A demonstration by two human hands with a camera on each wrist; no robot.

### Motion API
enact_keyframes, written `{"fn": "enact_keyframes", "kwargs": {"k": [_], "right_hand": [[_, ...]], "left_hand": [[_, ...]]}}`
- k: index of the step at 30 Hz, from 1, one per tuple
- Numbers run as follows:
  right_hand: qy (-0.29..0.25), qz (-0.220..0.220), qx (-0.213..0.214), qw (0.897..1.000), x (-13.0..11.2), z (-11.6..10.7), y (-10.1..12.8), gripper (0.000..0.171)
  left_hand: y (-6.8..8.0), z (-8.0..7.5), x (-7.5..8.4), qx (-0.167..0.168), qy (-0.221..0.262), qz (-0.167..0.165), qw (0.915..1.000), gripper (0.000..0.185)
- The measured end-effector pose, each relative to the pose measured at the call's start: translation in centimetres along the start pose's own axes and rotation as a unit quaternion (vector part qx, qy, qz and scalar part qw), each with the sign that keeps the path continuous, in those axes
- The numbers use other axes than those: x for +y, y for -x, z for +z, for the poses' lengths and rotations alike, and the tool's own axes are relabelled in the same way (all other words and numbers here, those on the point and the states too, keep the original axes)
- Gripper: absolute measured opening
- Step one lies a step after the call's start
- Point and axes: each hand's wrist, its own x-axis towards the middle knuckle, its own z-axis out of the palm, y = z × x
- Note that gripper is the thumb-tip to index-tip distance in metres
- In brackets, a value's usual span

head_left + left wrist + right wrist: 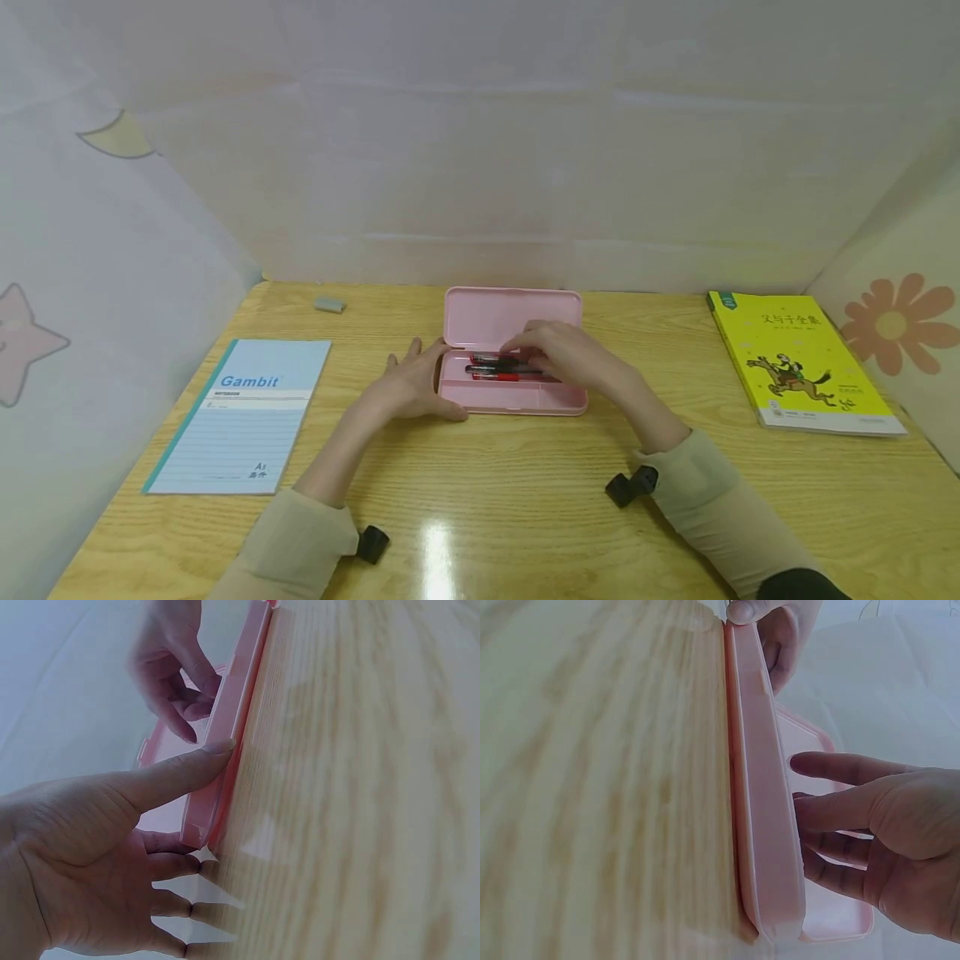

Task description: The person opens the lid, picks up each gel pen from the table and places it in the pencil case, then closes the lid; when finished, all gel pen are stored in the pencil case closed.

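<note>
A pink pencil case [513, 402] lies on the table with its lid raised at the back. In its rear compartment lie a black pen [480, 369] and red-and-black pens, the nearest a red pen [506, 377]. My left hand [411, 387] grips the case's left end. In the left wrist view its thumb [184, 774] presses the front wall, and the other fingers spread past the end. My right hand [566, 350] reaches into the case over the pens' right ends. In the right wrist view its lower fingertips are hidden behind the front wall.
A Gambit notebook [240, 417] lies on the left of the wooden table. Behind it is a small grey-green piece [330, 305]. A yellow book [798, 358] lies at the right. White cloth [465, 167] hangs behind the table, with printed cloth at the sides.
</note>
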Motion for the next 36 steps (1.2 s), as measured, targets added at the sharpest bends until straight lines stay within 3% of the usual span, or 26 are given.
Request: {"fn": "enact_keyframes", "kwargs": {"k": [9,20,26,36], "right_hand": [[-0.05,0.01,0.005,0.999,0.1,-1.0,0.5,0.032],[-0.149,0.078,0.056,0.984,2.7,-3.9,3.7,0.039],[-0.158,0.109,0.091,0.977,4.3,-4.3,5.5,0.047],[-0.167,0.117,0.075,0.976,6.4,-4.1,7.8,0.055]], "left_hand": [[-0.1,0.0,0.0,-0.002,-0.001,-0.005,1.0,0.106],[0.1,-0.1,0.1,-0.001,0.009,-0.006,0.9999,0.106],[0.1,0.0,0.1,-0.003,0.008,-0.009,0.9999,0.106],[0.0,0.1,-0.1,0.0,0.009,-0.006,0.9999,0.106]]}}
